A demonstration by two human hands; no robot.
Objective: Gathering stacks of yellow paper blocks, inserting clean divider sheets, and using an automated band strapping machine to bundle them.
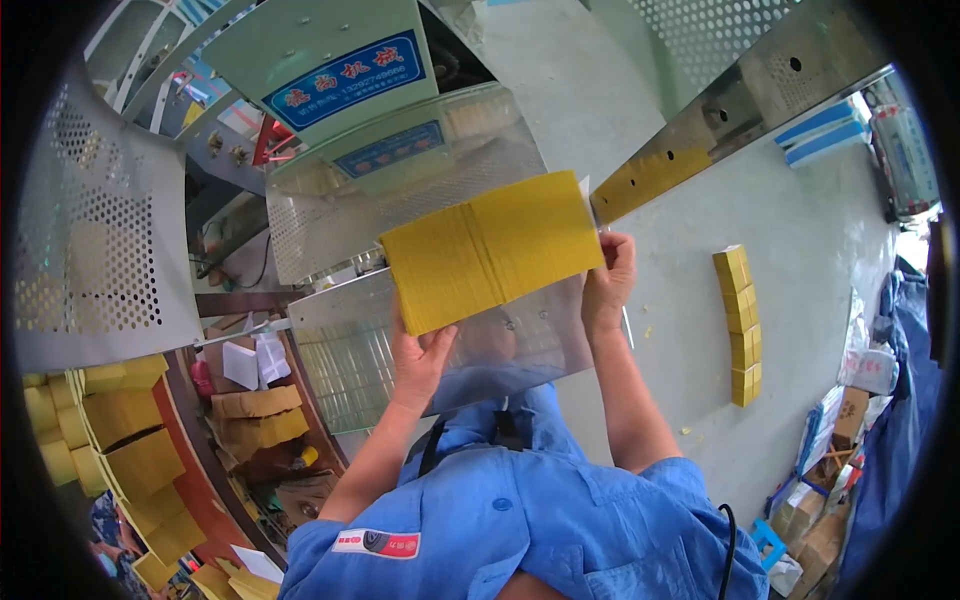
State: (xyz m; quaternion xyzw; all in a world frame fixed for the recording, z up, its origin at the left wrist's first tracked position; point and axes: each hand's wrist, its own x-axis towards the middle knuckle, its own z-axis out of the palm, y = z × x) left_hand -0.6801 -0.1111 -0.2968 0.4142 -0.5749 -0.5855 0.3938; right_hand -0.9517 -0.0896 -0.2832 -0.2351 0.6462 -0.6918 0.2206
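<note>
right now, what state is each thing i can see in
yellow stack: held up in both hands, creased near its middle
left hand: gripping its lower left corner
right hand: gripping its right edge
yellow bundles: lined up on the floor
blue sheeting: wrinkled

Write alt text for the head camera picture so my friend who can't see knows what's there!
A person's left hand and right hand hold a wide yellow bundle by its ends above a shiny metal panel. The person wears a blue shirt. To the right, smaller yellow blocks line up on the grey floor.
</note>
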